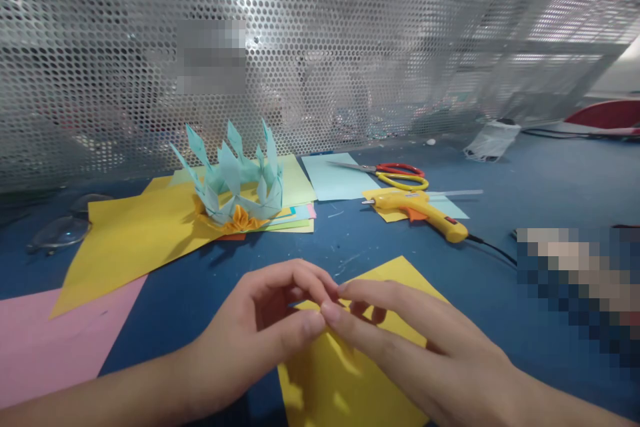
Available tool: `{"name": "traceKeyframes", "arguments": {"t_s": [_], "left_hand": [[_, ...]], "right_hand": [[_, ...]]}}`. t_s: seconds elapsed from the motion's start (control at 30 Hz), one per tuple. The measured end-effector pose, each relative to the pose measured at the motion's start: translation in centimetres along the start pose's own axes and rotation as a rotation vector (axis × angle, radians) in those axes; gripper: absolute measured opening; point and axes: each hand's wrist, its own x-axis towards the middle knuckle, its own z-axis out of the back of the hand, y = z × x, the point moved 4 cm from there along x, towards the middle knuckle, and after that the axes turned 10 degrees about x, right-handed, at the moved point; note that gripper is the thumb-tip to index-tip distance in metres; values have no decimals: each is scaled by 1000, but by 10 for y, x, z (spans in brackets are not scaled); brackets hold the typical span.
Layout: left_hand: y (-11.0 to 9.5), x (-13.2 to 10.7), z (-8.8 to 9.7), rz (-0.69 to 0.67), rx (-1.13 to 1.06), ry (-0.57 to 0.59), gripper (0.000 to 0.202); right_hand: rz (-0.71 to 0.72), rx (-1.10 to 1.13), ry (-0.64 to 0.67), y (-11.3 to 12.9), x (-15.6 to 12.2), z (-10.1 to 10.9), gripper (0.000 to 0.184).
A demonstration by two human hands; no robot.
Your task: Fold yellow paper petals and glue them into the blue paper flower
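Both your left hand (243, 327) and right hand (440, 340) join narrowed fingers (373, 290) over the yellow sheet (357, 387) on the blue desk (173, 300), any grip unclear; a perforated metal screen (350, 20) stands behind.

We identify the front yellow sheet (345, 390) as smooth, matt paper. We class the crown (231, 173) as folded matt paper with crisp creases; the flower (241, 219) at its base is likewise paper. We read the glue gun (420, 207) housing as smooth plastic with a slight sheen and its nozzle (369, 202) as metal. We note bare metal blades (353, 165) and glossy, plastic-looking handles (400, 166) on the scissors (371, 169). We record the panel (320, 20) as perforated metal, shiny where lit. We find the desk (175, 300) smooth, low in gloss and marked with pale flecks.
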Motion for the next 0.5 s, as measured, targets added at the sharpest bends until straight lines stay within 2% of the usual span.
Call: {"name": "traceKeyframes", "arguments": {"t_s": [0.07, 0.13, 0.2, 0.27, 0.3, 0.4, 0.5], "left_hand": [[0, 1, 1, 7, 28, -26, 15], [1, 0, 3, 17, 71, -66, 13], [2, -1, 3, 19, 109, -94, 11], [2, -2, 3, 0, 192, -121, 11], [2, -4, 3, -20, 265, -138, 11], [-1, -7, 3, -109, 508, -153, 15], [-4, -8, 2, -177, 609, -172, 20]], "right_hand": [[-13, -18, -18, 3, 2, 3, 8], [106, -45, 40, 7, 3, 7, 13], [300, -63, 123, 13, 3, 11, 32], [385, -47, 132, 14, 5, 16, 47], [401, -31, 115, 15, 6, 17, 48], [391, 16, 65, 18, 10, 19, 39], [381, 19, 49, 23, 13, 17, 25]]}}
